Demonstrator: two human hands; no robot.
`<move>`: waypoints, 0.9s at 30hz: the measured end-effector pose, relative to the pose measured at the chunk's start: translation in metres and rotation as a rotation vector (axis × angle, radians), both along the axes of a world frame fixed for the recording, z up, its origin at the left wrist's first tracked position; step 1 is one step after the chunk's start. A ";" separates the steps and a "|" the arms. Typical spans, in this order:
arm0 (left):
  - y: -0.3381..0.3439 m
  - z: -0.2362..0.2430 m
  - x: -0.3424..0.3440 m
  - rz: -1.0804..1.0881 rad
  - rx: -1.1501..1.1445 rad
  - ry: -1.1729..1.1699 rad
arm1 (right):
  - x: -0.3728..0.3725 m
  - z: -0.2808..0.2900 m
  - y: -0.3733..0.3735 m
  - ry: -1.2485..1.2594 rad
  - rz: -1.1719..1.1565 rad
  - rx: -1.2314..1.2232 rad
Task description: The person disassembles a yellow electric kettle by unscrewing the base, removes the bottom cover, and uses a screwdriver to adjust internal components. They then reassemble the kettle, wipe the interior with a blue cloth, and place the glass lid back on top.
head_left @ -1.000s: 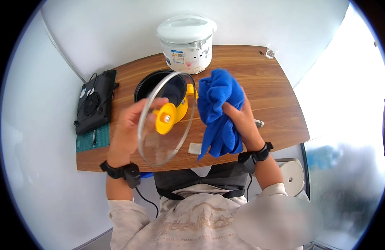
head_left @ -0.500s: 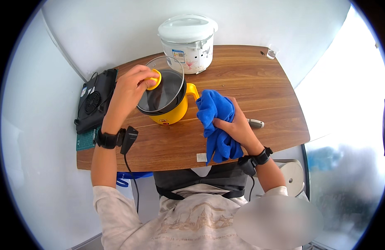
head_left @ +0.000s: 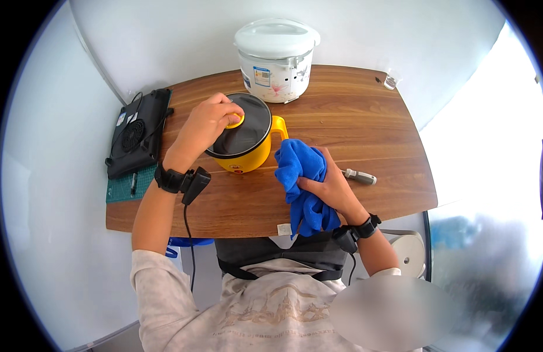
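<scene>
A yellow electric pot (head_left: 248, 162) with a side handle stands on the wooden table, left of the middle. Its glass lid (head_left: 257, 117) lies level on the rim. My left hand (head_left: 210, 123) has its fingers closed round the lid's yellow knob (head_left: 235, 121). In my right hand (head_left: 336, 186) is a bunched blue cloth (head_left: 301, 164), gripped between thumb and fingers, with its lower end hanging over the table's front edge. Beside that hand lies a tool with a grey handle (head_left: 361, 176), its other end hidden behind the hand.
Behind the pot stands a white rice cooker (head_left: 277, 64). A black appliance with a fan grille (head_left: 132, 135) rests at the left on a green cutting mat (head_left: 147, 176), along with a pen (head_left: 134, 183). A small clear cup (head_left: 391, 81) is at the far right corner.
My left hand has brought the lid down from a tilted position onto the pot's rim. The right hand still grips the cloth. The whole view has shifted slightly.
</scene>
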State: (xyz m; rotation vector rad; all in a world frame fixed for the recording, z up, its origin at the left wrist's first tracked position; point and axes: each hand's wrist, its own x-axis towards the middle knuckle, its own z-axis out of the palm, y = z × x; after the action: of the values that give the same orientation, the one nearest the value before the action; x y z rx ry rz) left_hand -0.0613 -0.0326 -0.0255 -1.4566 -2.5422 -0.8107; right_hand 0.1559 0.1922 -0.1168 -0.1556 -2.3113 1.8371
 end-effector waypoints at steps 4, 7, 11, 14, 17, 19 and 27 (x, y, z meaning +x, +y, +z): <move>-0.002 -0.007 -0.005 0.021 -0.021 0.019 | 0.000 0.001 0.000 -0.014 0.011 0.012; -0.002 -0.011 -0.007 0.028 -0.010 -0.001 | 0.001 0.001 -0.001 -0.007 0.017 0.007; -0.001 -0.012 -0.006 0.032 0.003 0.006 | 0.001 0.004 -0.003 -0.026 0.021 -0.009; -0.001 -0.012 -0.002 0.080 0.015 0.008 | 0.001 0.004 -0.008 -0.003 0.038 -0.011; -0.006 -0.002 0.016 0.148 0.064 0.011 | 0.004 0.008 -0.018 -0.024 0.085 0.043; -0.015 0.011 0.039 0.130 0.086 -0.097 | 0.007 0.020 -0.025 -0.044 0.113 0.136; -0.059 -0.009 0.115 -0.164 -0.120 -0.583 | -0.012 0.032 -0.069 0.109 0.357 0.320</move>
State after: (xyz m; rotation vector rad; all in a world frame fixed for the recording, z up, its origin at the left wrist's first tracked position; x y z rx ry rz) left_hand 0.0538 -0.0916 -0.0348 -1.6816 -2.9445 -1.2926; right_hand 0.1444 0.1227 -0.0849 0.4157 -2.6422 1.5281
